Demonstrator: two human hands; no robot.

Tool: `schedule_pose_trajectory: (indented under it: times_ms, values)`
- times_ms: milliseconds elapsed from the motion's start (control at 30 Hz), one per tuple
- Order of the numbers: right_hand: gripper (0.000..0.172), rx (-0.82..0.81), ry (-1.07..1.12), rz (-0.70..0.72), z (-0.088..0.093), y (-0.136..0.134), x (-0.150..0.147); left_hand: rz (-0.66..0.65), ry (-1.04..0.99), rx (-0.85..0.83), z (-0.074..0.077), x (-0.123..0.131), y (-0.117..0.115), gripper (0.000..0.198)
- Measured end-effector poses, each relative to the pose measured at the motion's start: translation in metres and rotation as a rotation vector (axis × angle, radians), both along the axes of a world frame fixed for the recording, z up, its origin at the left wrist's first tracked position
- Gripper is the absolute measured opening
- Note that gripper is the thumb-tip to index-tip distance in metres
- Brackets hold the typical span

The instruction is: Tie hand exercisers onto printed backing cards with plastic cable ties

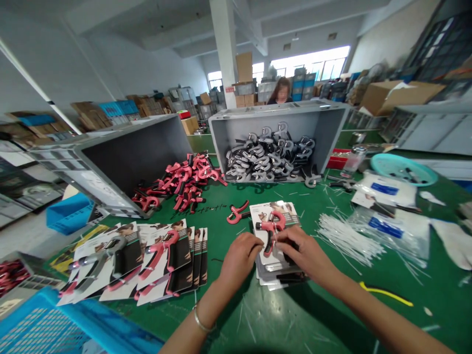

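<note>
Taking the red-and-black hand tool as the centre of the clock, it lies on the top card of a stack of cards on the green table.

The left hand comes from 7 o'clock, with a bracelet at its wrist. Its back is turned upward, the wrist is a little bent, and the fingers are curled inward, with their tips at the left edge of the stack, close to the tool's handle. What is between these tips, I cannot tell.

The right hand comes from 4 o'clock, its forearm long and slanting. The thumb and the forefinger reach toward each other at the tool's handles, where something thin and white shows; whether they pinch it, I cannot tell. The other fingers are folded over the card.

At 10 o'clock, one loose red tool lies near, and behind it a heap of red tools. At 12 o'clock stands a grey bin with grey tools. White ties are spread at 3 o'clock, and cards with tools overlap at 8 to 9 o'clock.
</note>
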State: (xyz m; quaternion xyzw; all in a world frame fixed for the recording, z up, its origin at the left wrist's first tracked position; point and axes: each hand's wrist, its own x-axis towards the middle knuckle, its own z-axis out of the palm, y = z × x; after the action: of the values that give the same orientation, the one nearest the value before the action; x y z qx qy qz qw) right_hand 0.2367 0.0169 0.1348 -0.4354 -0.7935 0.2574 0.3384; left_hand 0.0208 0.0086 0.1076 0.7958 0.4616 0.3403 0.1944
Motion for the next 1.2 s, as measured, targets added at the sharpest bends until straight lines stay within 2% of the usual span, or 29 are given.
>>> schedule_pose_trajectory:
  times_ms: [67, 133, 200, 300, 467, 633, 967, 1200]
  values:
    - [0.008, -0.011, 0.006, -0.060, -0.004, 0.001, -0.004, -0.021, 0.019, 0.067, 0.004, 0.007, -0.002, 0.013]
    - [0.011, 0.028, -0.037, -0.042, -0.006, 0.003, -0.003, -0.032, -0.025, 0.079, 0.005, 0.014, -0.003, 0.011]
    - [0.017, 0.083, -0.098, 0.007, -0.008, 0.003, 0.001, -0.011, -0.120, 0.045, 0.003, 0.018, -0.003, 0.008]
    - [0.015, 0.150, -0.193, 0.017, -0.009, 0.002, 0.012, 0.012, -0.243, -0.030, -0.001, 0.021, -0.002, 0.007]
    - [0.015, 0.219, -0.345, 0.018, -0.007, 0.001, 0.017, 0.025, -0.322, -0.099, -0.005, 0.022, 0.001, 0.007]
    - [0.013, 0.257, -0.420, 0.027, 0.000, 0.002, 0.010, 0.018, -0.330, -0.108, -0.005, 0.023, 0.002, 0.008]
    - [0.013, 0.271, -0.402, 0.053, 0.003, 0.002, 0.008, -0.013, -0.280, -0.088, 0.003, 0.028, 0.001, 0.010]
    - [0.012, 0.271, -0.369, 0.107, 0.003, 0.005, 0.003, -0.055, -0.223, -0.098, 0.001, 0.020, 0.002, 0.016]
